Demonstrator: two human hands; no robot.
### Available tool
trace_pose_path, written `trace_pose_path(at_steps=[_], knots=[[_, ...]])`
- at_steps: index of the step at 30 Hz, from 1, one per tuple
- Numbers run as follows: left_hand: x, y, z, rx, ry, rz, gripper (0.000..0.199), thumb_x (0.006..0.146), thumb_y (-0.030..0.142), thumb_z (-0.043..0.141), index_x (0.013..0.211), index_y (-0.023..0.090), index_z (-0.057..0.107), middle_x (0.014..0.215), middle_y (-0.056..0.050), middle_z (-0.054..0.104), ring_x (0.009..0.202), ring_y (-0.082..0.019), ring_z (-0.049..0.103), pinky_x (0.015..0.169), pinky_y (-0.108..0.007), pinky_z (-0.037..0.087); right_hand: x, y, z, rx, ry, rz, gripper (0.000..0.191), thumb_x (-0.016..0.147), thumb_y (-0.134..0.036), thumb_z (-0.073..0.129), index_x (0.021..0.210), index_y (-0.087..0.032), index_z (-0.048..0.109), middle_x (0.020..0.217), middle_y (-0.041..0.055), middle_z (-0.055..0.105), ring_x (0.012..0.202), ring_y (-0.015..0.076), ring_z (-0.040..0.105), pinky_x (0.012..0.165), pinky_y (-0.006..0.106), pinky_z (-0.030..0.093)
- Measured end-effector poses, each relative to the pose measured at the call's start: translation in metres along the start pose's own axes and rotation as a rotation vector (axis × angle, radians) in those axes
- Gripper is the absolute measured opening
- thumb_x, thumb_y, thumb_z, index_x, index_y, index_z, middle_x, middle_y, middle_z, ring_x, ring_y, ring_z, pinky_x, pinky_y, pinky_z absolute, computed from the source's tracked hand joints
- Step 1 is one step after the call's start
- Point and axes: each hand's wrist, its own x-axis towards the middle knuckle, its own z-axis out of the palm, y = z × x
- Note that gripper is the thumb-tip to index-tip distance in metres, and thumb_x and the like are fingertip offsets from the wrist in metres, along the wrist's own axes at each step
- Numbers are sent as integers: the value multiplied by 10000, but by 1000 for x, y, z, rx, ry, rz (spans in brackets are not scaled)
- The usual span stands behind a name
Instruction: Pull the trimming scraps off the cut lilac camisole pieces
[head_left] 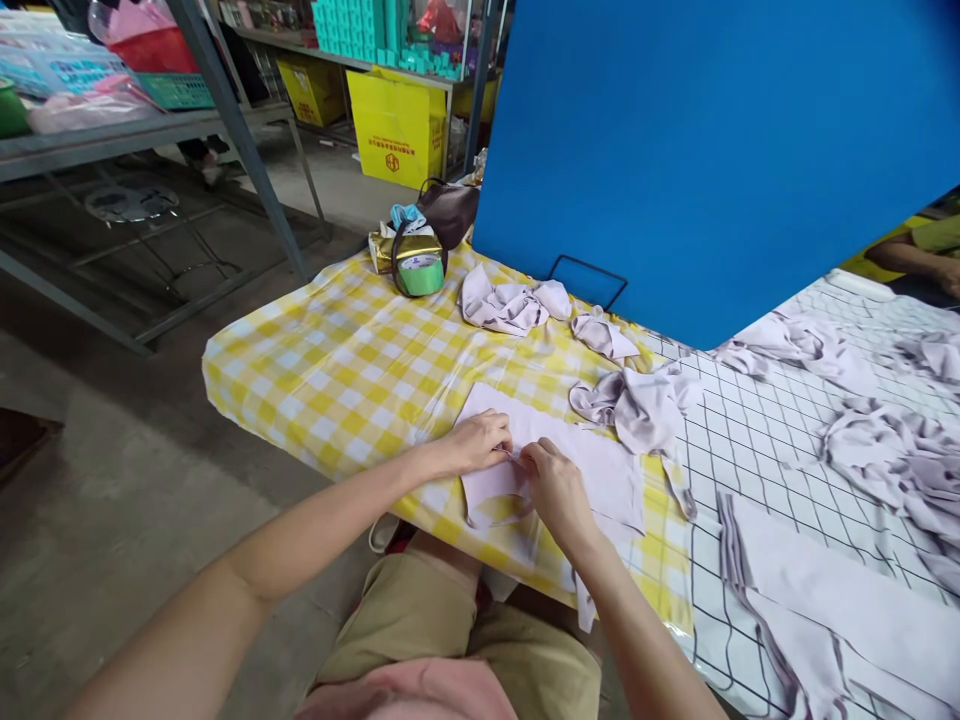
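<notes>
A pale lilac piece of fabric [607, 470] lies flat in front of me on a yellow-and-white checked tablecloth [300, 340]. My left hand [480, 440] is closed in a pinch on the fabric near its middle. Close beside it, my right hand [555, 485] also pinches the fabric, fingers bent and pressed together. Between the two hands a narrow bit of fabric shows. A curved opening in the cloth, with the checked cover visible through it, is just below my hands. One strip of fabric [585, 602] hangs over the table's near edge.
Crumpled fabric scraps [645, 405] lie beyond my hands. Folded fabric [847, 590] rests on a white grid-patterned cover to the right. A large blue board [675, 150] rises at the back. Green tape [421, 275] sits at far left of the table; a metal-framed table [97, 130] stands left.
</notes>
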Motion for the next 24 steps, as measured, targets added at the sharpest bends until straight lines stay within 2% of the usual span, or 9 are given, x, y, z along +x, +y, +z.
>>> trace_pose_path(at_steps=[7, 15, 24], knots=[[4, -7, 2, -48, -24, 9, 96, 810, 168, 557, 766, 144, 639, 820, -38, 570, 867, -169, 511, 779, -256, 409, 8, -3, -9, -90, -100, -10, 270, 777, 33, 407, 710, -164, 578, 740, 29, 565, 580, 116, 515, 522, 228, 293], [5, -6, -2, -58, -40, 12, 91, 803, 164, 559, 752, 145, 632, 815, -37, 583, 861, -166, 509, 764, -241, 409, 14, -14, -19, -197, -184, -21, 220, 823, -16, 414, 816, -138, 597, 826, 63, 589, 682, 136, 576, 562, 224, 323], [9, -6, 0, -87, -66, -17, 62, 761, 120, 527, 724, 148, 569, 805, -42, 588, 852, -171, 526, 756, -248, 414, 21, -14, -22, -229, -246, -102, 255, 797, 21, 405, 831, -136, 603, 855, 76, 592, 733, 161, 605, 562, 239, 339]])
